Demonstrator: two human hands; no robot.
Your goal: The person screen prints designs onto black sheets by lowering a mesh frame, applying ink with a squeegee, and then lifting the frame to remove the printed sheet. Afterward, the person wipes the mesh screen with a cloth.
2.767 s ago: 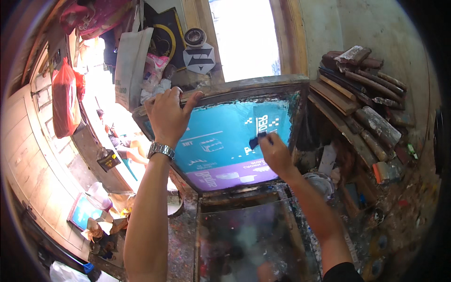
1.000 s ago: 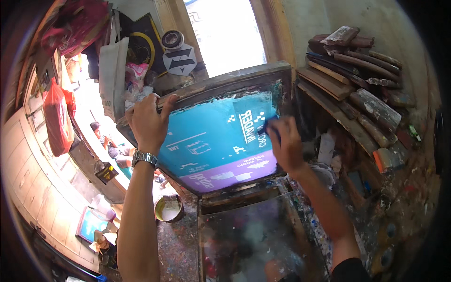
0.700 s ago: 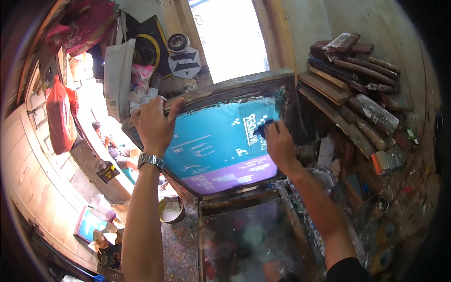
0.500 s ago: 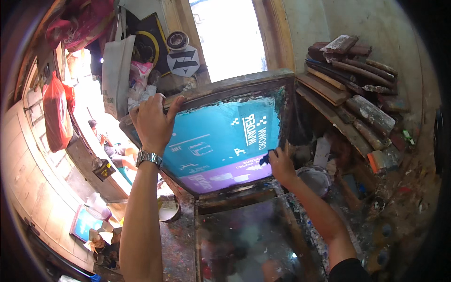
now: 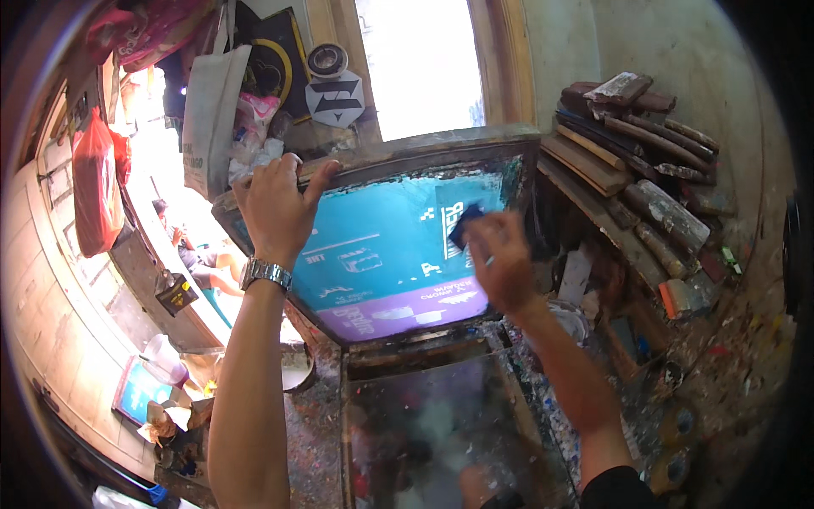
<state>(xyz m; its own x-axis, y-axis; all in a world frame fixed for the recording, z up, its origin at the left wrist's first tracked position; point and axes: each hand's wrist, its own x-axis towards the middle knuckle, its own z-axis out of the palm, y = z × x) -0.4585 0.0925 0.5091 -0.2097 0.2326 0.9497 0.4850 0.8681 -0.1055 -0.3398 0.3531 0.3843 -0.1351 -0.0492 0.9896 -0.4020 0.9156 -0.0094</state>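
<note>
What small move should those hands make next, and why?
I'd probably slide the dark cloth a little down the pale lettering: the right hand already holds it there, and the left hand grips the top edge of the tilted frame, which should help steady it.

Bare hands are numbering two: one left hand point(image 5: 280, 208), one right hand point(image 5: 505, 261). Dark blue cloths point(image 5: 465, 225) are numbering one; upright printing screens point(image 5: 398, 246), one; metal wristwatches point(image 5: 268, 274), one. Hexagonal plaques point(image 5: 336, 100) are numbering one; white tote bags point(image 5: 214, 110), one; seated persons point(image 5: 197, 254), one.
</note>
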